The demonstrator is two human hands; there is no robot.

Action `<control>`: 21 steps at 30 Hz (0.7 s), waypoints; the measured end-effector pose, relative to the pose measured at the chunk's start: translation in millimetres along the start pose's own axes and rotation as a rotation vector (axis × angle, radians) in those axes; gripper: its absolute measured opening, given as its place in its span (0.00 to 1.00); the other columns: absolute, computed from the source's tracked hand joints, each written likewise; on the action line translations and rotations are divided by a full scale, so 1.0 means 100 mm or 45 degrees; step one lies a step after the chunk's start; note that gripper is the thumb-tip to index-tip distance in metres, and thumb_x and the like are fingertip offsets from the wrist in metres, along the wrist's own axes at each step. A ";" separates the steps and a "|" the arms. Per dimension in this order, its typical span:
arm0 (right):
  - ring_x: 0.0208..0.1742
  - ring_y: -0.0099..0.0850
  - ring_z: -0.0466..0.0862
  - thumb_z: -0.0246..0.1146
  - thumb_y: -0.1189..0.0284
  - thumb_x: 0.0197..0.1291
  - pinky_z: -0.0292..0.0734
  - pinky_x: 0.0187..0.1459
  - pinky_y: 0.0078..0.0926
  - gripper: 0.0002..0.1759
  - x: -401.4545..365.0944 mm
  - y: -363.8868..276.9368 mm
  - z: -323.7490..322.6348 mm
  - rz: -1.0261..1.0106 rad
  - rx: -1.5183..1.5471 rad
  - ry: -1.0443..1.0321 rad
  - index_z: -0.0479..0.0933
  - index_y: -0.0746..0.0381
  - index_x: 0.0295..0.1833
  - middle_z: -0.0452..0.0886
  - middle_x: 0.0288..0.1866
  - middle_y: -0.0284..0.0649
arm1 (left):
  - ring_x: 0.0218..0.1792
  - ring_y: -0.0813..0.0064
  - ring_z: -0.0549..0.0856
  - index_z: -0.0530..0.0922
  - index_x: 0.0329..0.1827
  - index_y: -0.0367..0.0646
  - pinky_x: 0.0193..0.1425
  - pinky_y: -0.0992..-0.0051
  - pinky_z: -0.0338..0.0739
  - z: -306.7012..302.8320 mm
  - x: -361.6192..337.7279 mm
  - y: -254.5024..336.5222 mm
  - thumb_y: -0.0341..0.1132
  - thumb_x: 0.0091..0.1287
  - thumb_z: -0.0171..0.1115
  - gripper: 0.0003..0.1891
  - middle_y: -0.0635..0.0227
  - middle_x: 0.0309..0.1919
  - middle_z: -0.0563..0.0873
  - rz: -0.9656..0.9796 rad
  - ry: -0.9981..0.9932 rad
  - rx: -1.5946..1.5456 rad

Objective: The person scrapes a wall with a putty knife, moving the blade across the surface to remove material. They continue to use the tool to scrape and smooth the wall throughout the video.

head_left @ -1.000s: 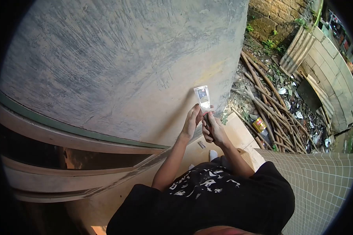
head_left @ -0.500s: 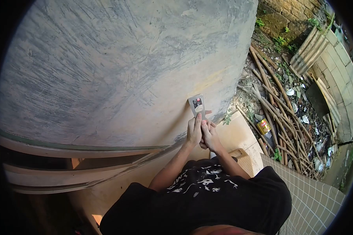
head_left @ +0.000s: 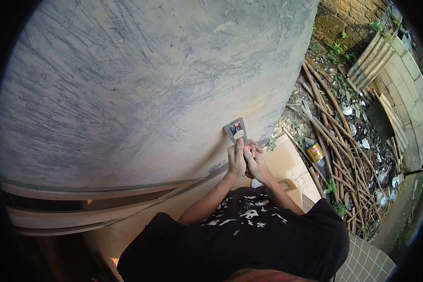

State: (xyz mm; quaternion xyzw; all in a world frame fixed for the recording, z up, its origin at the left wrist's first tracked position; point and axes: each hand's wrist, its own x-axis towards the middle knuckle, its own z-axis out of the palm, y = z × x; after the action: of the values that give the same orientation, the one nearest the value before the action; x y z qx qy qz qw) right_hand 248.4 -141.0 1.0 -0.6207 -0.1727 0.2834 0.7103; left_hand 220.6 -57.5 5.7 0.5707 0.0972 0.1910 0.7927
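Both my hands grip one scraper (head_left: 235, 129), which has a flat grey blade with a dark and red label and a pale patch on it. The blade's wide far edge meets the rough grey wall (head_left: 141, 108), or comes very near it. My left hand (head_left: 237, 162) is closed around the handle, its thumb stretched up toward the blade. Pressed against it, my right hand (head_left: 256, 164) is closed on the same handle, with a bit of red showing by the thumb. The handle is mostly hidden under my fingers. Scratches and pale smears cover the wall.
A window frame (head_left: 103, 195) with ledges runs along the lower left. A beige stool or chair (head_left: 293, 192) stands on the tiled floor by my right forearm. Bamboo poles (head_left: 333, 127), litter and a yellow packet (head_left: 316, 153) lie on the ground at right.
The scraper and both hands have shifted slightly downward in view, and the blade has tilted a little. The camera view has also moved somewhat, covering more of the stool.
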 end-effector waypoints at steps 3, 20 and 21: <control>0.37 0.30 0.76 0.52 0.58 0.67 0.72 0.40 0.28 0.24 -0.08 0.10 -0.09 -0.004 -0.157 0.037 0.76 0.72 0.35 0.77 0.28 0.45 | 0.26 0.65 0.82 0.70 0.26 0.32 0.37 0.67 0.78 0.09 -0.06 0.09 0.49 0.75 0.35 0.28 0.66 0.17 0.72 -0.072 0.044 0.021; 0.32 0.28 0.75 0.50 0.55 0.68 0.71 0.39 0.26 0.27 -0.16 -0.02 -0.02 0.038 -0.193 0.043 0.76 0.71 0.35 0.76 0.23 0.43 | 0.23 0.67 0.81 0.68 0.25 0.35 0.33 0.70 0.77 0.12 -0.10 0.11 0.51 0.75 0.33 0.29 0.68 0.14 0.70 -0.026 0.044 -0.060; 0.32 0.28 0.75 0.50 0.55 0.68 0.71 0.39 0.26 0.27 -0.20 0.12 -0.04 0.032 -0.185 0.060 0.76 0.71 0.36 0.76 0.23 0.43 | 0.22 0.69 0.79 0.68 0.26 0.35 0.34 0.68 0.78 0.10 -0.14 -0.01 0.50 0.75 0.34 0.28 0.68 0.14 0.69 -0.084 0.067 -0.068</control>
State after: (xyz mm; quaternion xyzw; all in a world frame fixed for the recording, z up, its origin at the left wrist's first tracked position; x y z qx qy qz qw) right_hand 233.0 -155.2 -8.8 -0.6792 -0.1683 0.2642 0.6637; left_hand 211.8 -71.7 7.4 0.5407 0.1316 0.1822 0.8107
